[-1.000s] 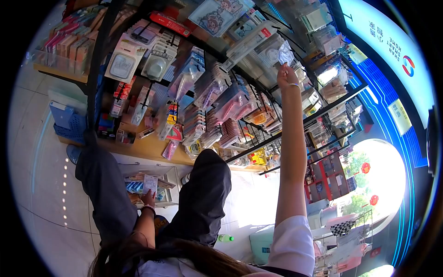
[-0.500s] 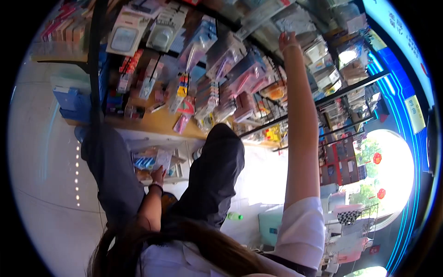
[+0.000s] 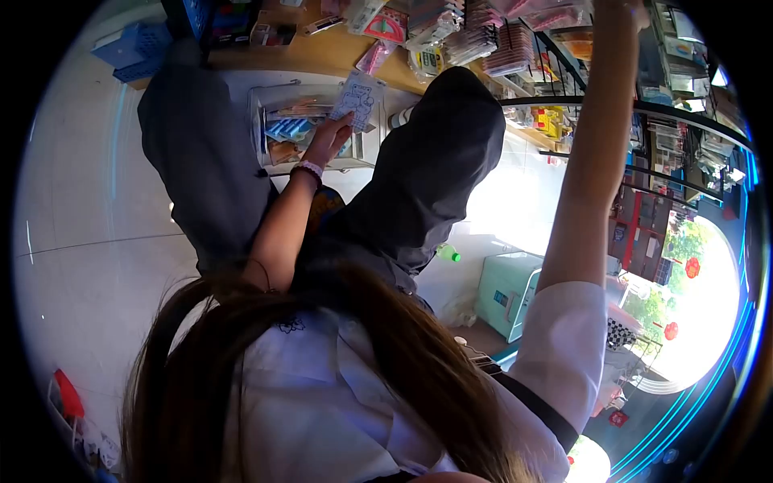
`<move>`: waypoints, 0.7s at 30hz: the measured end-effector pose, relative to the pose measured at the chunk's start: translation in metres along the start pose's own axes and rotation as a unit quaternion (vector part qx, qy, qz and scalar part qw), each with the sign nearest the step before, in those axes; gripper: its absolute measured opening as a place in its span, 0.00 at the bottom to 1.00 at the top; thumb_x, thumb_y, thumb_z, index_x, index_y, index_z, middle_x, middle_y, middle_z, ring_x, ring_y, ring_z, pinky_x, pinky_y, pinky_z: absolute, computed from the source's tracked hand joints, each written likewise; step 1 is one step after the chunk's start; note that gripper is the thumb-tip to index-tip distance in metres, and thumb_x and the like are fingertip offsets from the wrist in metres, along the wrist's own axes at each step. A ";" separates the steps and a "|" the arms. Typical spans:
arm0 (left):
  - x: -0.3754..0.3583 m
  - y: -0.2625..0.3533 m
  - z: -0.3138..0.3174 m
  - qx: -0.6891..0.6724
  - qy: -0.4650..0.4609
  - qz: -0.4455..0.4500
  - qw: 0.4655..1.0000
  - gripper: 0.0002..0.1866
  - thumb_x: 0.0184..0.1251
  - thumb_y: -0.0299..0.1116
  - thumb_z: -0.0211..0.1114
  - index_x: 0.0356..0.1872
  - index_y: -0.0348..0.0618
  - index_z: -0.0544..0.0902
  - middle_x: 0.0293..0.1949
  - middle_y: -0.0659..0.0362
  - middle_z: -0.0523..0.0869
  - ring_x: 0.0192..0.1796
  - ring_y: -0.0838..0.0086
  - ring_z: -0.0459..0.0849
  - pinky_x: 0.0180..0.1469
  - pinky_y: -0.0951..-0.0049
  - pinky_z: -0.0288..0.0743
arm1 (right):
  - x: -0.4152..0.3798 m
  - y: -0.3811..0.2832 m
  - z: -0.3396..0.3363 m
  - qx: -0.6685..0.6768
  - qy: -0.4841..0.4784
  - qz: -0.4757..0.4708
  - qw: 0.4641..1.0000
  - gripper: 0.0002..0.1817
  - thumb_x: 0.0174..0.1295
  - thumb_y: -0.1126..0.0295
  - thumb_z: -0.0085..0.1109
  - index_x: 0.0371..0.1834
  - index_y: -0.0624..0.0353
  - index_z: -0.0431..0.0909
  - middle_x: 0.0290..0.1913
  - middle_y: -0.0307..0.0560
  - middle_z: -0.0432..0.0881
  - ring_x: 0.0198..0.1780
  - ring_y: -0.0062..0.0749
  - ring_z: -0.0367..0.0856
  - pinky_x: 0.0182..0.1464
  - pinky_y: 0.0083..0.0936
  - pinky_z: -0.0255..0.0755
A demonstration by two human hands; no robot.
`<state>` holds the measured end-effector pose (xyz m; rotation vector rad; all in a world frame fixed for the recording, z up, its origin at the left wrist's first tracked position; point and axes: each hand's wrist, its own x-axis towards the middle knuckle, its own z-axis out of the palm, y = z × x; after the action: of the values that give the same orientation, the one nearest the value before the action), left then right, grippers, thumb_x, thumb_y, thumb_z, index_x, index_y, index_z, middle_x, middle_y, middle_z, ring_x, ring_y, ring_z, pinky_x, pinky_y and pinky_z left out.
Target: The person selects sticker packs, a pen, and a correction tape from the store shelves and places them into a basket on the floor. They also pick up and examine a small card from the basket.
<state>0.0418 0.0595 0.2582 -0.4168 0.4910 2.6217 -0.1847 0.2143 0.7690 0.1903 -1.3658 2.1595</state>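
Note:
In the head view, my left hand (image 3: 327, 142) grips the lower edge of a pale card with a line drawing on it (image 3: 357, 98). The card is held over the right side of a pulled-out drawer (image 3: 254, 101), which contains blue rolled or tube-like items (image 3: 288, 129) and other small packets. My right arm stretches up to the hanging goods, and my right hand (image 3: 630, 11) is mostly cut off by the upper frame edge. Its fingers are out of sight, so whatever it touches is hidden.
Above the drawer runs a wooden shelf (image 3: 318, 55) with hanging packets (image 3: 509, 50) along it. Blue baskets (image 3: 133, 50) stand at upper left. My knees flank the drawer. A green-capped bottle (image 3: 448, 253) and a mint-green box (image 3: 507, 295) are on the floor to the right.
The view has tilted down, so the shelf goods sit higher in frame. My left hand and the card appear higher and clearer above the drawer. My right arm remains raised.

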 end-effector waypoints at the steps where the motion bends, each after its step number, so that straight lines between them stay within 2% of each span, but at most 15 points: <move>1: 0.008 0.001 0.003 -0.001 -0.053 0.009 0.999 0.10 0.56 0.29 0.64 0.39 0.43 0.77 0.33 0.64 0.80 0.32 0.83 0.76 0.37 0.84 0.71 | 0.014 0.030 -0.050 -0.284 -0.039 -0.165 0.944 0.13 0.62 0.73 0.43 0.47 0.70 0.65 0.41 0.52 0.73 0.32 0.27 0.76 0.35 0.17 0.73; 2: 0.001 0.013 0.034 -0.007 -0.045 0.031 0.998 0.10 0.57 0.29 0.63 0.40 0.42 0.76 0.34 0.64 0.80 0.33 0.83 0.76 0.39 0.83 0.72 | -0.060 0.021 -0.039 -0.472 -0.054 -0.242 0.846 0.14 0.57 0.61 0.57 0.31 0.63 0.74 0.26 0.45 0.78 0.25 0.29 0.75 0.31 0.23 0.72; 3: -0.015 0.024 0.069 -0.012 -0.050 0.062 0.997 0.10 0.57 0.30 0.63 0.40 0.41 0.76 0.35 0.64 0.80 0.35 0.83 0.77 0.40 0.82 0.72 | -0.127 0.033 -0.027 -0.422 -0.074 -0.363 0.827 0.12 0.56 0.66 0.57 0.22 0.64 0.74 0.21 0.42 0.77 0.23 0.26 0.73 0.30 0.22 0.69; 4: -0.018 0.032 0.087 -0.016 -0.060 0.070 0.996 0.09 0.58 0.30 0.61 0.39 0.42 0.76 0.34 0.65 0.79 0.35 0.83 0.77 0.40 0.82 0.72 | -0.159 0.053 -0.044 -0.473 -0.104 -0.350 0.802 0.09 0.53 0.69 0.59 0.32 0.64 0.75 0.29 0.45 0.78 0.29 0.26 0.75 0.34 0.23 0.70; 5: -0.013 0.037 0.090 -0.011 -0.096 0.061 0.993 0.08 0.58 0.29 0.62 0.38 0.43 0.76 0.32 0.66 0.79 0.34 0.82 0.77 0.40 0.81 0.72 | -0.192 0.050 -0.060 -0.484 -0.234 -0.230 0.811 0.19 0.49 0.72 0.63 0.44 0.64 0.71 0.41 0.48 0.76 0.39 0.28 0.75 0.39 0.25 0.70; 6: -0.014 0.043 0.096 0.009 -0.066 0.043 0.997 0.07 0.57 0.29 0.63 0.37 0.44 0.77 0.31 0.66 0.79 0.34 0.82 0.77 0.41 0.82 0.72 | -0.217 0.058 -0.067 -0.547 -0.253 -0.193 0.774 0.34 0.41 0.68 0.71 0.51 0.63 0.62 0.40 0.53 0.76 0.38 0.36 0.77 0.39 0.27 0.71; 7: -0.018 0.051 0.112 0.026 -0.076 0.062 0.995 0.07 0.56 0.29 0.64 0.36 0.44 0.77 0.31 0.65 0.80 0.34 0.81 0.78 0.40 0.80 0.73 | -0.234 0.074 -0.084 -0.525 -0.268 -0.108 0.800 0.41 0.40 0.66 0.72 0.57 0.64 0.57 0.44 0.56 0.75 0.43 0.42 0.77 0.45 0.30 0.71; 8: -0.024 0.059 0.129 0.014 -0.122 0.095 0.988 0.10 0.55 0.28 0.64 0.38 0.41 0.77 0.35 0.63 0.81 0.37 0.79 0.79 0.42 0.78 0.74 | -0.250 0.082 -0.098 -0.495 -0.288 -0.033 0.819 0.44 0.42 0.63 0.72 0.60 0.65 0.54 0.46 0.56 0.75 0.46 0.41 0.76 0.47 0.31 0.71; 9: -0.048 0.082 0.168 0.064 -0.153 0.135 0.977 0.12 0.54 0.27 0.65 0.40 0.37 0.78 0.38 0.59 0.81 0.41 0.75 0.79 0.45 0.75 0.74 | -0.261 0.091 -0.109 -0.401 -0.277 0.164 0.858 0.38 0.48 0.64 0.68 0.58 0.68 0.57 0.48 0.54 0.75 0.47 0.33 0.76 0.46 0.27 0.71; 11: -0.056 0.091 0.180 0.160 -0.166 0.146 0.962 0.11 0.56 0.23 0.62 0.41 0.33 0.78 0.41 0.55 0.81 0.43 0.73 0.79 0.47 0.72 0.74 | -0.276 0.090 -0.110 -0.255 -0.248 0.256 0.899 0.24 0.54 0.68 0.62 0.50 0.71 0.66 0.43 0.49 0.77 0.44 0.24 0.76 0.44 0.22 0.71; 12: -0.060 0.095 0.185 0.163 -0.170 0.143 0.961 0.12 0.56 0.23 0.61 0.42 0.32 0.77 0.41 0.55 0.81 0.43 0.73 0.80 0.47 0.72 0.74 | -0.272 0.084 -0.098 -0.248 -0.249 0.243 0.904 0.24 0.54 0.68 0.62 0.50 0.71 0.66 0.43 0.49 0.77 0.44 0.24 0.76 0.44 0.22 0.71; 14: -0.067 0.098 0.189 0.159 -0.174 0.142 0.961 0.12 0.57 0.24 0.61 0.43 0.31 0.77 0.41 0.54 0.81 0.43 0.72 0.80 0.47 0.71 0.74 | -0.268 0.058 -0.081 -0.310 -0.252 0.303 0.865 0.13 0.57 0.72 0.58 0.42 0.71 0.73 0.37 0.45 0.80 0.40 0.19 0.76 0.43 0.18 0.71; 17: -0.071 0.103 0.197 0.173 -0.229 0.183 0.940 0.12 0.61 0.29 0.58 0.43 0.32 0.76 0.41 0.52 0.81 0.44 0.69 0.80 0.49 0.68 0.73 | -0.226 0.040 -0.065 -0.314 -0.303 0.156 0.886 0.10 0.58 0.72 0.57 0.39 0.67 0.75 0.33 0.42 0.80 0.34 0.16 0.76 0.34 0.14 0.72; 19: -0.063 0.103 0.179 0.059 -0.179 0.149 0.971 0.12 0.63 0.32 0.56 0.44 0.37 0.76 0.43 0.52 0.81 0.44 0.68 0.80 0.49 0.67 0.73 | -0.185 -0.004 -0.034 -0.291 -0.272 0.070 0.914 0.10 0.57 0.72 0.58 0.38 0.67 0.75 0.32 0.42 0.80 0.31 0.17 0.77 0.28 0.13 0.72; 21: -0.048 0.099 0.153 0.063 -0.142 0.129 0.979 0.13 0.65 0.35 0.53 0.45 0.40 0.75 0.44 0.53 0.81 0.45 0.68 0.80 0.48 0.70 0.73 | -0.136 -0.046 -0.011 -0.333 -0.209 -0.018 0.919 0.12 0.56 0.69 0.60 0.35 0.67 0.75 0.27 0.39 0.79 0.25 0.17 0.76 0.23 0.13 0.71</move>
<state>0.0050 0.0207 0.4384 0.0686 0.6468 2.8123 -0.0456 0.1859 0.7444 0.4156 -2.2341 1.5487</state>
